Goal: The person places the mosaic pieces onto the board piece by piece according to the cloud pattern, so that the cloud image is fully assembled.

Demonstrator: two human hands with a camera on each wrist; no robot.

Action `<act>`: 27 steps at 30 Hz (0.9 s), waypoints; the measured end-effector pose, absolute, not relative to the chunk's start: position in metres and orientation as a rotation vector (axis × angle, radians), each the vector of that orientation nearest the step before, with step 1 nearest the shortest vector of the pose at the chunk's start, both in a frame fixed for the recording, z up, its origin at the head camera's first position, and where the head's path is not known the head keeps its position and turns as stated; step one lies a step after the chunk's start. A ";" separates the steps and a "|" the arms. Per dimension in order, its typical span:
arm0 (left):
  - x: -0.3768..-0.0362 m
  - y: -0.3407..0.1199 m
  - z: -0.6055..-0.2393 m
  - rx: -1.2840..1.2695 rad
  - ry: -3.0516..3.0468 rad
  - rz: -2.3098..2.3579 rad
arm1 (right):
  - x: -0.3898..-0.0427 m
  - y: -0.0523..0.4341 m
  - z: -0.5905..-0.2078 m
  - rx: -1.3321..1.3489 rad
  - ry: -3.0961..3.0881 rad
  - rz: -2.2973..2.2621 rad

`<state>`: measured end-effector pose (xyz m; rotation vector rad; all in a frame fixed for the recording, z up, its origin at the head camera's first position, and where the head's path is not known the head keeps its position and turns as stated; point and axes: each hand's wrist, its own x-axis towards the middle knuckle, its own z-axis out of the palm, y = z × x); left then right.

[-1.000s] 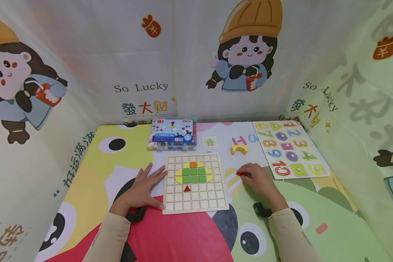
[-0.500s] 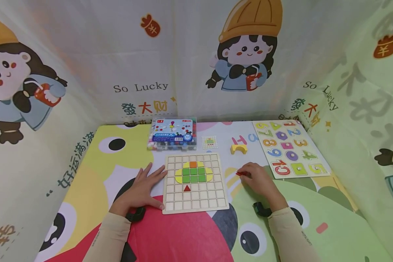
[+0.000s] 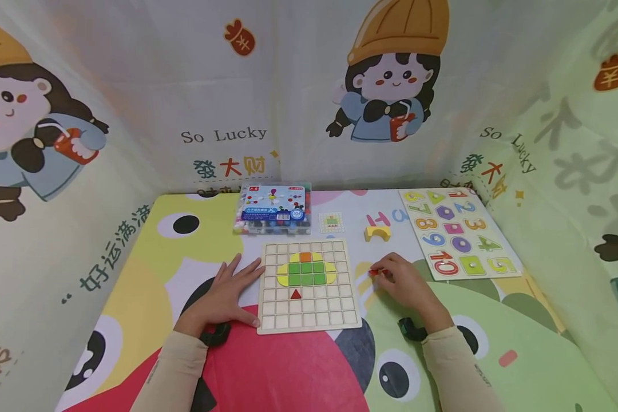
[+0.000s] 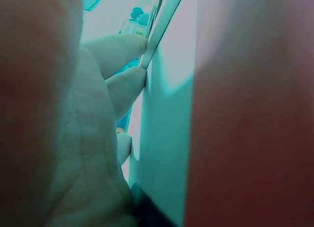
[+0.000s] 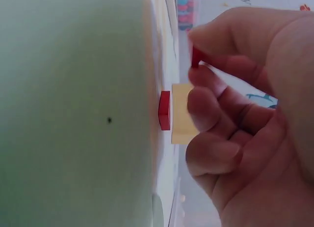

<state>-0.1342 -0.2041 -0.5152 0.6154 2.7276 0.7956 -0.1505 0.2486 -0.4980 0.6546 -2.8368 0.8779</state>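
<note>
Right now small red piece (image 3: pixel 375 273), flat, hard-edged, pinched in right hand (image 3: pixel 404 286) fingers (image 5: pixel 216 101), on tabletop (image 3: pixel 494 337) just right of wooden grid board (image 3: pixel 309 285). Piece mostly hidden by fingertips; exact shape unclear. Second red block (image 5: pixel 164 110) lies near in wrist view. Left hand (image 3: pixel 225 294) flat, fingers straight, pressing board's left edge. Board: square cells, green/yellow/orange tiles, red triangle (image 3: pixel 296 294). Yellow arch block (image 3: pixel 377 232) behind. Left wrist view blurred, tinted.
</note>
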 end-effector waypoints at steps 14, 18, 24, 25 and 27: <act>-0.134 -0.204 -0.515 0.627 2.740 0.773 | -0.155 0.211 -0.472 1.061 -2.875 0.767; -0.133 -0.205 -0.515 0.641 2.740 0.789 | -0.157 0.192 -0.465 1.138 -2.918 0.682; -0.135 -0.205 -0.514 0.640 2.736 0.784 | -0.159 0.165 -0.464 1.275 -2.924 0.600; -0.135 -0.205 -0.514 0.637 2.735 0.777 | -0.159 0.160 -0.465 1.303 -2.920 0.584; -0.135 -0.204 -0.514 0.631 2.732 0.768 | -0.159 0.151 -0.465 1.354 -2.911 0.554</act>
